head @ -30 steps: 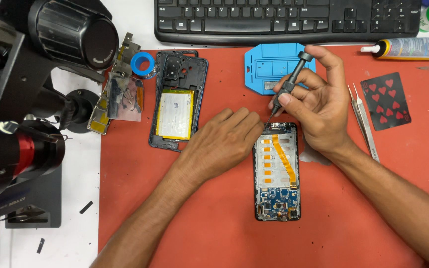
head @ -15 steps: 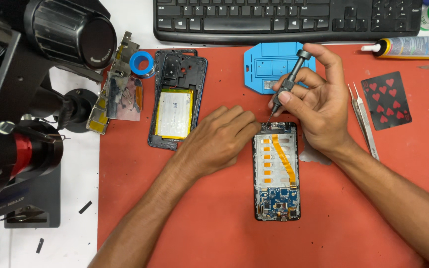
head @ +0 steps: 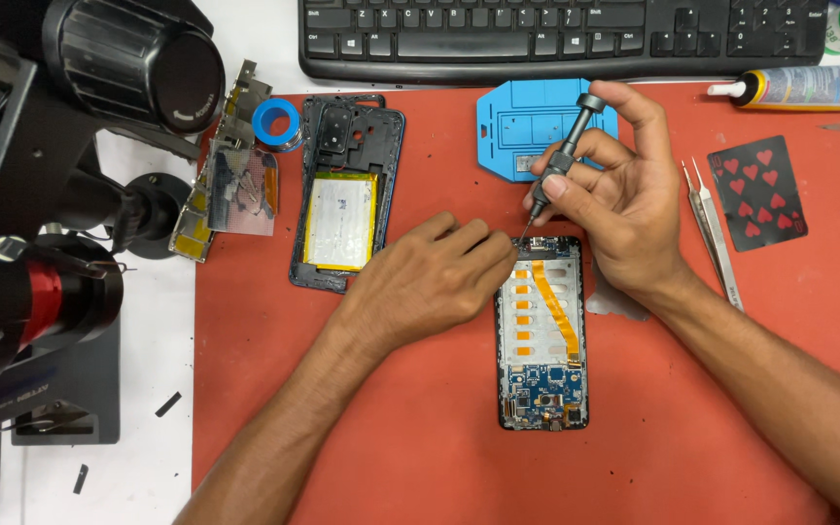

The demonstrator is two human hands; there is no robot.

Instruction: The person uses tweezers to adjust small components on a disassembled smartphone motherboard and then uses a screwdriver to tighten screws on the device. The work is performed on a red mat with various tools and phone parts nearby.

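Right hand (head: 624, 199) grips screwdriver (head: 558, 160), tip apparently on phone (head: 542, 331) top edge; left hand (head: 430, 282), open, flat, steadies it; keep driver upright, pressure light.

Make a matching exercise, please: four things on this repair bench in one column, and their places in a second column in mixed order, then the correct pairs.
Things:
1. precision screwdriver
2. playing card
3. tweezers
4. open phone frame

Places:
A. flat on the red mat, under the fingertips of the left hand
B. far right of the mat, below the glue tube
C. held in the right hand, tip at the phone's top edge
D. between the right hand and the card

Pairs: 1-C, 2-B, 3-D, 4-A
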